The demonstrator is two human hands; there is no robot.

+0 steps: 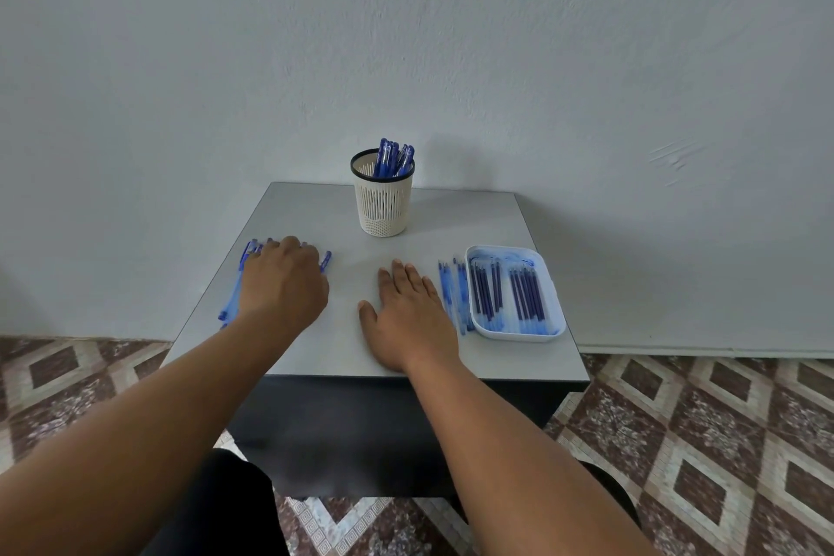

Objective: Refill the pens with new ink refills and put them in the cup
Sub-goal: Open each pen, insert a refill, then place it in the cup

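On the table (316, 212), left hand (282, 280) perhaps gripping pens (232, 289), right hand (406, 316) flat

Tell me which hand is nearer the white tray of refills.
Right. The right hand lies flat on the table just left of the white tray, a few loose refills between. The left hand rests on pens at the far left.

One head-worn camera looks forward and steeply down from above the near edge of a small table (316, 343). The wide lens takes in the whole tabletop, the wall (406, 36) close behind its far edge, and tiled floor (699, 442) left and right.
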